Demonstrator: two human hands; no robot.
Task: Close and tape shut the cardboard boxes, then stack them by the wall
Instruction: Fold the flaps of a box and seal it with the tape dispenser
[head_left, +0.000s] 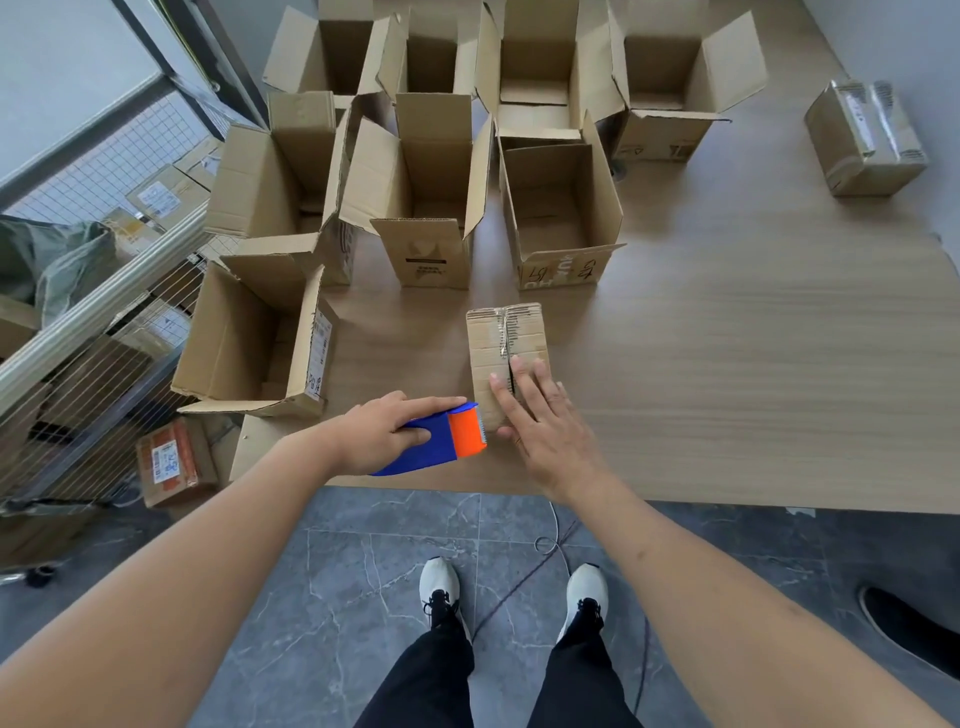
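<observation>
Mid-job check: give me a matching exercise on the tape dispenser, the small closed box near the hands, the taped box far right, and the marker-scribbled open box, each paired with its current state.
1. blue and orange tape dispenser
2. small closed cardboard box
3. taped cardboard box at far right
4. open cardboard box with marker writing

a. flaps up
b. pressed by the right hand
c. held by the left hand
d. standing alone, untouched

Pairs: 1-c, 2-b, 3-d, 4-a

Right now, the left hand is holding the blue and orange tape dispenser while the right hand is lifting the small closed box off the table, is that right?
Not quite: the head view shows the right hand resting flat on the small closed box, which still sits on the table, not lifted. The left hand does hold the blue and orange tape dispenser.
</observation>
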